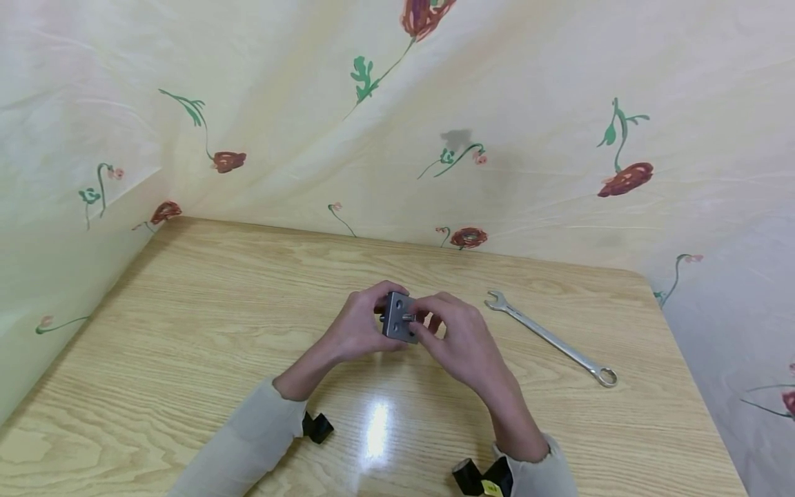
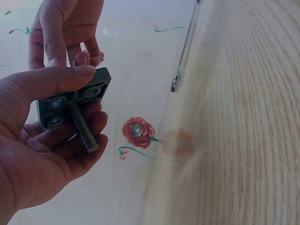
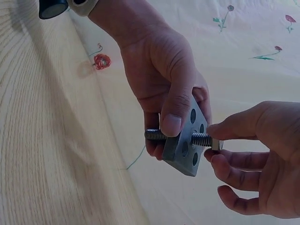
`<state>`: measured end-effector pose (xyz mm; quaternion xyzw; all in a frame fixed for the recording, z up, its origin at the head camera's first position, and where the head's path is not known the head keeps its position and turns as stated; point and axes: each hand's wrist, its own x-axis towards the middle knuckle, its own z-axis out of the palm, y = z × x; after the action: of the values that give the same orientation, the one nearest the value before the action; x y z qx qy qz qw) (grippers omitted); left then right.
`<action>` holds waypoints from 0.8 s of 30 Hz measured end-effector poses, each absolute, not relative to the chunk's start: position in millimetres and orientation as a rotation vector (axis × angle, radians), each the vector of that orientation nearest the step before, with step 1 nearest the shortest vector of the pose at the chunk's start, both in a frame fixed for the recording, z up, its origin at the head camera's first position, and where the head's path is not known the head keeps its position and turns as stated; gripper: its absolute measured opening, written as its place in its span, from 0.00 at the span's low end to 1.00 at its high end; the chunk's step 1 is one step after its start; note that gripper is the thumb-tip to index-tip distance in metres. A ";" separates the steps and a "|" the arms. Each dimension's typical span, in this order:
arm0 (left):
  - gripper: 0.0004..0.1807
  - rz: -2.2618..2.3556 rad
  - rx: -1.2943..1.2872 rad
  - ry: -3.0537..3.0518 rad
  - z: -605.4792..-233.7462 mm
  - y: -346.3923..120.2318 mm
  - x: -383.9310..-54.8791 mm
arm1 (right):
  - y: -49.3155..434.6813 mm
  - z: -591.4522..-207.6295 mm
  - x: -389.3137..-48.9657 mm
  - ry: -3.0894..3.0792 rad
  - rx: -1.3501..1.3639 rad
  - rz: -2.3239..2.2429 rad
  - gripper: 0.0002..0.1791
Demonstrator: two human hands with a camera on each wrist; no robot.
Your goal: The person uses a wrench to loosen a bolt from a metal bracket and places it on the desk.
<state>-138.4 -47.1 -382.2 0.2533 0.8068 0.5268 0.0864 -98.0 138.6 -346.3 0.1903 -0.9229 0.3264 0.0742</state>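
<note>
A grey square plate with several holes (image 3: 180, 157) is gripped at its edges by my left hand (image 1: 365, 321), held above the table. Through its middle runs a threaded bolt (image 2: 83, 127), whose shank sticks out on both sides. My right hand (image 1: 456, 336) pinches the bolt's head (image 3: 217, 143) between thumb and fingers, on the plate's right side. In the right wrist view, a length of bare thread shows between the head and the plate. The left wrist view shows the plate's recessed back face, with the bolt's free end pointing away from it.
A combination wrench (image 1: 546, 336) lies on the wooden table (image 1: 205, 331) to the right of my hands, its open end toward the back. A flower-patterned cloth (image 1: 279, 138) hangs behind the table and along its sides.
</note>
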 end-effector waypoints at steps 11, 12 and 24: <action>0.35 1.580 0.785 2.395 -383.8 -46.6 -138.7 | 134.8 -350.1 -97.8 -2.664 0.661 0.884 0.11; 0.35 1.585 0.782 2.391 -383.9 -46.6 -138.7 | 134.6 -350.3 -97.7 -2.660 0.665 0.886 0.11; 0.35 1.573 0.764 2.410 -384.1 -47.2 -138.7 | 137.4 -347.4 -97.7 -2.720 0.588 0.953 0.18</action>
<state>-138.7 -47.2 -384.1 0.2556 0.8067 0.5265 0.0819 -97.7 137.4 -347.4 0.1989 -0.9200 0.3224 0.1000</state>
